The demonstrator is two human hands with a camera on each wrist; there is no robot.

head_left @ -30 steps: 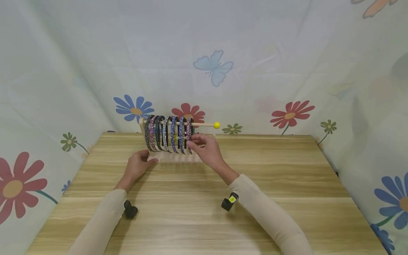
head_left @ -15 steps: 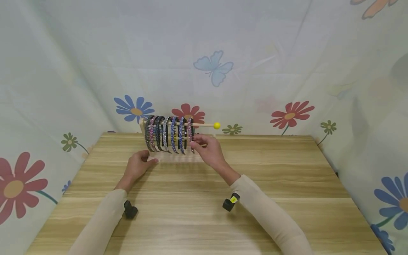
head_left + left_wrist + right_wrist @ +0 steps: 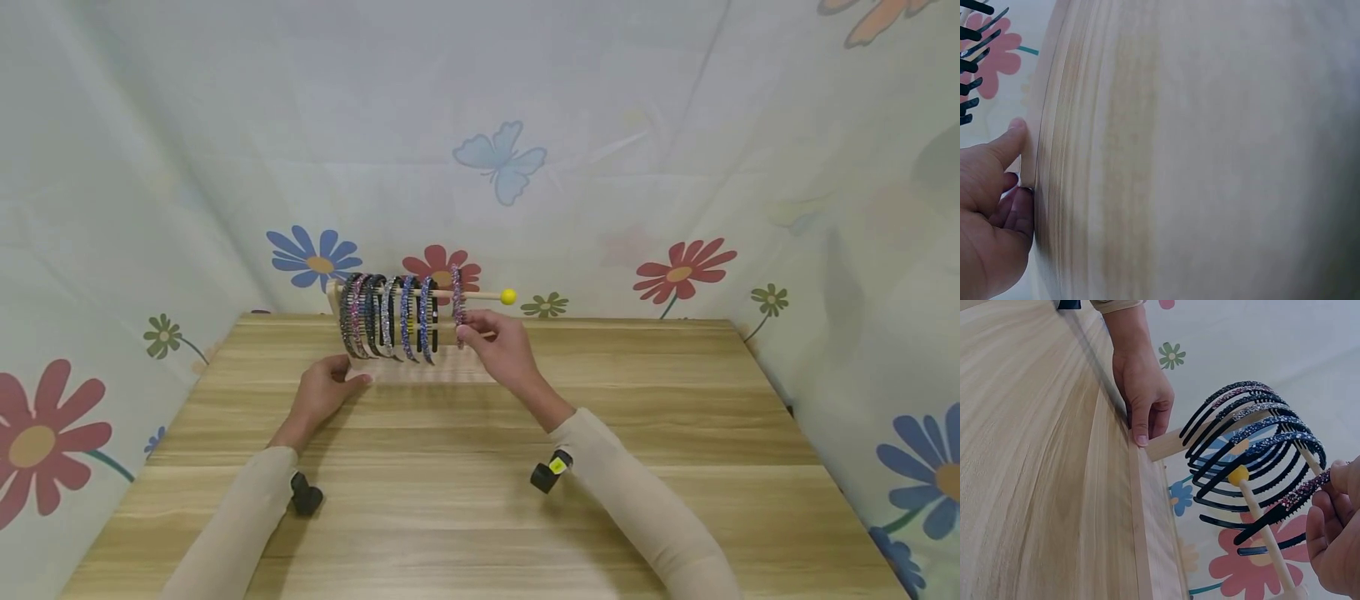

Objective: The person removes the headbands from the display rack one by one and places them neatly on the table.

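Note:
My right hand (image 3: 504, 343) pinches a pink glitter headband (image 3: 458, 292) between thumb and fingers, near the right part of a wooden headband stand (image 3: 334, 298). In the head view this headband overlaps the stand's rod, apart from the others. Several more glitter headbands (image 3: 1260, 434), dark, pink, silver and blue, hang side by side on the stand to the left. My left hand (image 3: 324, 387) grips the left end of the stand's flat base (image 3: 1154, 537), thumb on top. In the left wrist view, the fingers of that hand (image 3: 991, 212) curl at the base's edge.
The rod ends in a yellow ball (image 3: 508, 297) on the right. The stand is at the back of a wood-grain table (image 3: 480, 500), close to a flowered cloth backdrop (image 3: 600, 192). Small black wrist cameras (image 3: 306, 496) hang below both sleeves.
My right hand has drawn the pink headband to the right, away from the blue one beside it, and slightly up. The left hand stays at the base.

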